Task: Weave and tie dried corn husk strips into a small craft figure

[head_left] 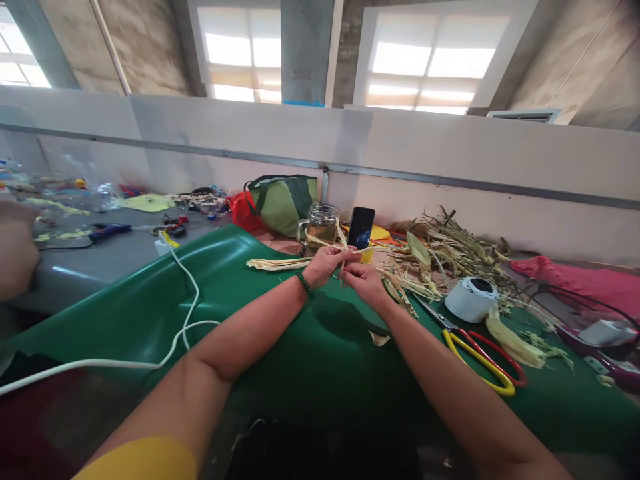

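Both hands meet above the green mat (310, 373). My left hand (325, 265) pinches pale corn husk strips (341, 233) that stick up and out past the fingers. Close beside it, my right hand (364, 281) has its fingertips closed on the lower end of a strip. A bundle of pale husk (277, 265) lies on the mat just left of the left hand. Behind the hands stand a glass mug (323, 223) with liquid and a dark-screened phone (361, 228), propped upright.
Scissors (480, 360) with red and yellow handles lie at right beside a white roll (471, 300). Dried husks (455, 250) are heaped behind. A green bag (285, 203) sits by the wall, a white cable (165, 360) crosses the mat's left. A blurred person's arm (15, 250) shows far left.
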The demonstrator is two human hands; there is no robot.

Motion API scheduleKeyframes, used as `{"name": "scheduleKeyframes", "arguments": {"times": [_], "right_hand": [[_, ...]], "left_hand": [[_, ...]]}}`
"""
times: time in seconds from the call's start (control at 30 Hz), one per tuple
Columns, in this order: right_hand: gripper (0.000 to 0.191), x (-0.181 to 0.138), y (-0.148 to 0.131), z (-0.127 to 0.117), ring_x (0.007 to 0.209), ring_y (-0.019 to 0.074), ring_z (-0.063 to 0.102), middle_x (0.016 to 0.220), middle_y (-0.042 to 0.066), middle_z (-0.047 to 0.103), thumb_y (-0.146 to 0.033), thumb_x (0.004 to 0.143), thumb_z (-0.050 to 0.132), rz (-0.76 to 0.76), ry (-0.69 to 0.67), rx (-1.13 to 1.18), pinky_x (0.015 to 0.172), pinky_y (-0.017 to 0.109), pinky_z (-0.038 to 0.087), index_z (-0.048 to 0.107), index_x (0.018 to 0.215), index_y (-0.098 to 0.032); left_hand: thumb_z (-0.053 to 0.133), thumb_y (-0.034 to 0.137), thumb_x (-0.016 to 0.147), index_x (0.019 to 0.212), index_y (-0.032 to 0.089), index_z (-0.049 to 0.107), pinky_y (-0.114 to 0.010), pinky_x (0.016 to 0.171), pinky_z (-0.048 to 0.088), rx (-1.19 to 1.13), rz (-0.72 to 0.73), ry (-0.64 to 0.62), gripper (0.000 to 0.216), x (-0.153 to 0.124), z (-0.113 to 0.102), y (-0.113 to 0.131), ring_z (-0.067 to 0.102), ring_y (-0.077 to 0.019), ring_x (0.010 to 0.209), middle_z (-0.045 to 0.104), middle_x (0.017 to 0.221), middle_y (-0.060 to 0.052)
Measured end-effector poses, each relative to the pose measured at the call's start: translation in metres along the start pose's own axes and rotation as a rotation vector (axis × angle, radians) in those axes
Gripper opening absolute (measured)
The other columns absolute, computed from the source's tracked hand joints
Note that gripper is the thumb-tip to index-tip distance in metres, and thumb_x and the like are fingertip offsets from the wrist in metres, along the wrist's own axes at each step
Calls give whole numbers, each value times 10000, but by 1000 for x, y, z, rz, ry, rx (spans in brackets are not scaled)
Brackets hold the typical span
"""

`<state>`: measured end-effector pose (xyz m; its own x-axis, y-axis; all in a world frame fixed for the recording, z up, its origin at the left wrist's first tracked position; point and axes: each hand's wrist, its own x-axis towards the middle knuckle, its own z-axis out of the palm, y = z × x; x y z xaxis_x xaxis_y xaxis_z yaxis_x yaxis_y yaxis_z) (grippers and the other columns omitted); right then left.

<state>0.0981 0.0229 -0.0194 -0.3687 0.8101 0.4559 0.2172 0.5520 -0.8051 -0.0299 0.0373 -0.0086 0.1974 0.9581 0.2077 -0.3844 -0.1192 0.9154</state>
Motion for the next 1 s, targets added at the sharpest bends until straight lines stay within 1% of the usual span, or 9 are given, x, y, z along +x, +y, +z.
{"name": "scheduleKeyframes", "arguments": {"times": [0.17, 0.3, 0.37, 0.47, 0.57, 0.7, 0.77, 0.9, 1.0], "right_hand": [[365, -2, 0, 1, 446, 87, 359, 442, -34, 465, -453, 702, 587, -33, -18, -36, 471, 248, 295, 523, 460, -187], [478, 3, 6, -3, 417, 92, 387, 423, -22, 486, -614, 694, 571, 93, 10, -9, 451, 248, 308, 570, 493, -180], [548, 7, 9, -6, 400, 90, 384, 411, -24, 473, -701, 674, 547, 147, 81, 45, 431, 245, 305, 569, 506, -180], [599, 10, 11, -11, 385, 83, 366, 411, -27, 457, -765, 658, 513, 161, 162, 157, 408, 244, 284, 539, 498, -188], [584, 9, 10, -14, 388, 84, 358, 388, -37, 414, -737, 671, 536, 122, 237, 125, 424, 253, 285, 514, 456, -194], [553, 5, 6, -19, 389, 90, 371, 366, -43, 404, -690, 698, 550, 128, 314, -2, 452, 260, 312, 517, 445, -200], [544, 5, 6, -22, 390, 90, 377, 364, -42, 412, -676, 710, 545, 130, 315, -18, 458, 257, 320, 525, 448, -200], [531, 9, 12, -29, 372, 85, 360, 361, -34, 433, -679, 654, 595, 175, 219, 22, 430, 257, 301, 551, 455, -189], [485, 13, 16, -35, 407, 90, 394, 433, -26, 497, -658, 598, 651, 139, 285, 95, 435, 248, 309, 600, 544, -179]], "left_hand": [[838, 320, 539, 785, 74, 674, -252, 694, 473, 10, -16, 34, 385, -1, -3, 7, 624, -128, 675, 688, 699, -55], [786, 347, 625, 824, 88, 664, -213, 600, 448, 99, 18, -1, 348, -4, -7, 14, 574, -83, 568, 635, 612, -1], [776, 372, 634, 770, 87, 662, -192, 556, 418, 141, 34, -45, 335, -5, -8, 15, 534, -60, 527, 599, 568, 17], [793, 409, 592, 652, 77, 638, -198, 545, 410, 175, -22, -128, 372, -6, -5, 13, 528, -62, 518, 599, 559, -2], [787, 401, 596, 642, 73, 632, -218, 557, 426, 205, -65, -133, 366, -7, -2, 12, 540, -73, 513, 614, 571, -18], [740, 327, 663, 577, 88, 586, -207, 530, 410, 257, -10, -128, 297, -11, 1, 20, 503, -55, 481, 566, 539, 6], [734, 301, 666, 553, 99, 555, -198, 512, 396, 266, -38, -160, 293, -14, 1, 24, 487, -50, 474, 533, 522, 20], [733, 331, 672, 607, 112, 547, -192, 487, 383, 286, -118, -176, 295, -16, 0, 25, 455, -44, 462, 495, 512, 39], [718, 399, 681, 657, 112, 560, -193, 475, 381, 353, -107, -153, 328, -15, 1, 23, 448, -45, 441, 477, 502, 51]]}}
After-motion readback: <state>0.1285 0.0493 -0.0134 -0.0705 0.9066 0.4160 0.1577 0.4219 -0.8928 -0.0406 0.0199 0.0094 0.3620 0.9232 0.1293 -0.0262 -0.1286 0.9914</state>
